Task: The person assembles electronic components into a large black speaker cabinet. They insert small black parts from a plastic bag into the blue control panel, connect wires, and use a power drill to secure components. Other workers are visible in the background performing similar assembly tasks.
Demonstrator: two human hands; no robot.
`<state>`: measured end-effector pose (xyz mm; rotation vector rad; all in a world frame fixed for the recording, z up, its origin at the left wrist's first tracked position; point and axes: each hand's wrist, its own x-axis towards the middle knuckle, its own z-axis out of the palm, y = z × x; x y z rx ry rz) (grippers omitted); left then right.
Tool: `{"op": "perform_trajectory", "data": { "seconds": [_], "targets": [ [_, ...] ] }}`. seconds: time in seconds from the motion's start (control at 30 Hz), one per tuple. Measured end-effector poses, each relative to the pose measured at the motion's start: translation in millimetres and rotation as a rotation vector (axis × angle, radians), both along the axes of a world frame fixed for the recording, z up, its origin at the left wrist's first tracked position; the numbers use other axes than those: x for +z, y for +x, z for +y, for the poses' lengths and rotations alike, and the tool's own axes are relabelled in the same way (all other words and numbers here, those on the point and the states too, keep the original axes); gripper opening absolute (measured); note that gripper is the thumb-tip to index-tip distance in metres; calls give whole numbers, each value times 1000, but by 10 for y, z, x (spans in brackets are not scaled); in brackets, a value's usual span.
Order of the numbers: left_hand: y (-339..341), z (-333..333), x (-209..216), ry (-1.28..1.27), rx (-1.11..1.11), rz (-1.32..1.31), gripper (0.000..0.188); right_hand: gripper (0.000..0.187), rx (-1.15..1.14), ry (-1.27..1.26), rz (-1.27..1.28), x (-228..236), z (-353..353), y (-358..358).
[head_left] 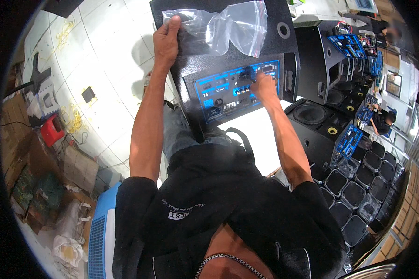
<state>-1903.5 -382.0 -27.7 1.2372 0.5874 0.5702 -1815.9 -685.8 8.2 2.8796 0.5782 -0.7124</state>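
A black speaker cabinet (184, 69) stands in front of me, with a blue-and-black control panel (209, 100) facing me. My left hand (166, 45) is closed around the cabinet's left edge. Its thumb lies over the end of a clear zip bag (209, 35), which rests on the cabinet's upper surface; something dark shows faintly under the plastic near the thumb. On the panel's right half, the fingers of my right hand (265, 89) are drawn together against the small knobs. Those fingertips are hidden, so the exact part they touch does not show.
More black speaker cabinets (312, 65) stand to the right, one with a round woofer (309, 114). Another blue panel (349, 142) and several dark square-framed parts (354, 193) lie nearer. At left are a red box (52, 130) and cardboard (18, 116). Other people (384, 121) are farther right.
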Motion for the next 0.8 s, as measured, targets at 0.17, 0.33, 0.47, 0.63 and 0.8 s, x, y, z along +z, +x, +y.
{"op": "perform_trajectory", "data": {
  "seconds": [0.17,0.33,0.47,0.63,0.8],
  "targets": [
    [-2,-19,76,-35,4,1,45,43,-65,283,204,77,77,-42],
    [31,-3,-26,-6,1,0,48,22,-392,592,627,-67,-153,196],
    [15,-12,41,7,-7,-3,49,16,-405,649,451,-71,-303,348],
    [25,-6,-32,-22,-2,17,49,17,-602,836,441,-291,-676,422],
    [8,14,-39,-30,-12,22,49,18,-695,1110,349,-431,-750,200]
  ]
}}
